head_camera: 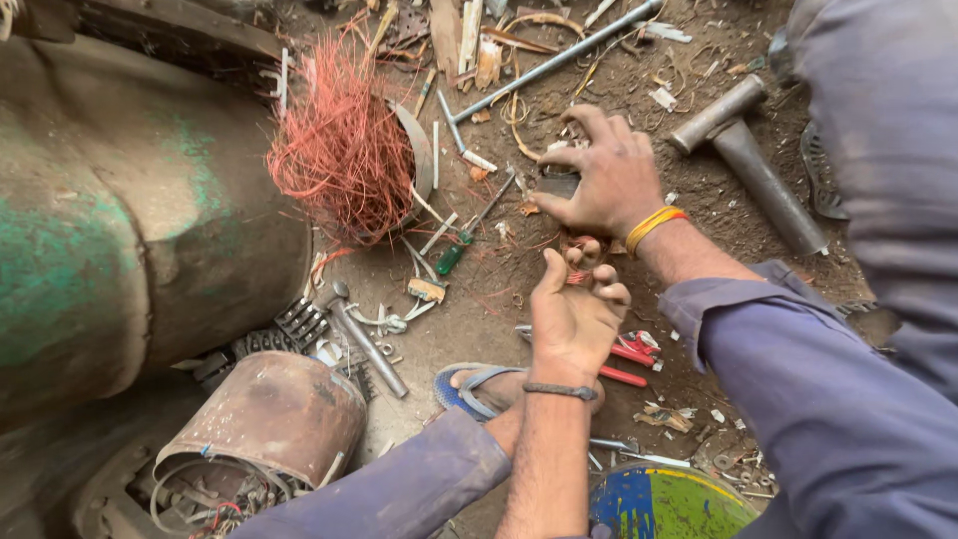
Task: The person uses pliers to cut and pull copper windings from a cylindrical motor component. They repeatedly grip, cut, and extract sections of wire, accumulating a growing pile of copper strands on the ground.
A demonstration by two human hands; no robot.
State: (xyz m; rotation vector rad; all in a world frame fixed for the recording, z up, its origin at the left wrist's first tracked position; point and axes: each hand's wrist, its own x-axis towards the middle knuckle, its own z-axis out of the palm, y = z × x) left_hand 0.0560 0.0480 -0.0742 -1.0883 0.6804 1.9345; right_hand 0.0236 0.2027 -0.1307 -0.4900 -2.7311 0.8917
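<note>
Pulling copper strands calls for a firm anchor here: the right hand (609, 175) presses flat, fingers spread, on a small dark block (559, 183) on the dirt floor (469, 319), while the left hand (577, 311), just below it, is curled closed, pinching a tuft of reddish copper wire (579, 262) that lies between the two hands. Keeping the pinch close to the block should stop the thin strands snapping. Red-handled pliers (627, 361) lie just right of the left wrist, a hammer (743, 150) beyond the right hand.
</note>
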